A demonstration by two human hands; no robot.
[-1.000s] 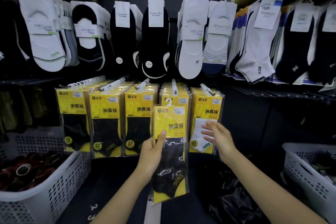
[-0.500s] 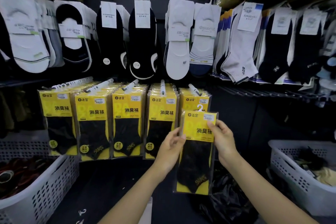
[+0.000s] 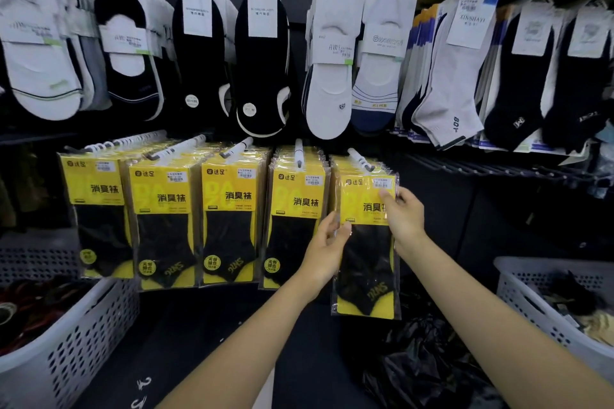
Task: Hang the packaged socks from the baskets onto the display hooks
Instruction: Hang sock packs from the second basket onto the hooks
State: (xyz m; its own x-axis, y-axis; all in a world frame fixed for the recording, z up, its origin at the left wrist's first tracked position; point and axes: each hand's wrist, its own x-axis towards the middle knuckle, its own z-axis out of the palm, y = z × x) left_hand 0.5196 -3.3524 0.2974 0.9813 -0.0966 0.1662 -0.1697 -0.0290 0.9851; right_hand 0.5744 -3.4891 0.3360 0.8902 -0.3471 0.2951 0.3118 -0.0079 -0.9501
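At centre right of the frame, sock package [image 3: 365,242]: upright in clear wrap, yellow card above and black sock below. In front of the rightmost stack of the lower row, lower end hanging below its neighbours.
Left hand [image 3: 327,252]: pinching the package's left edge at mid-height between thumb and fingers.
Right hand [image 3: 403,216]: gripping the upper right part of the package, thumb laid across the yellow card, fingers curled round the right edge.
Display hook [image 3: 360,158]: white, slanting down to the right, tip just above the package's top edge. Whether threaded through the package, cannot tell.
Hung packs [image 3: 232,219]: left of the package, four more stacks of the same yellow packs, each on its own white hook, packed side by side.
Upper row [image 3: 262,60]: across the top of the frame, pairs with paper bands. White and black low-cut socks at left and centre, grey and black ankle socks at upper right.
Left basket [image 3: 83,342]: lower left corner, white perforated plastic, dark and red items inside, too blurred to name.
Right basket [image 3: 531,309]: lower right edge, same white plastic, dark and pale items inside.
Black bag [image 3: 425,372]: bottom, right of centre, crumpled glossy plastic below the package, near the right basket.
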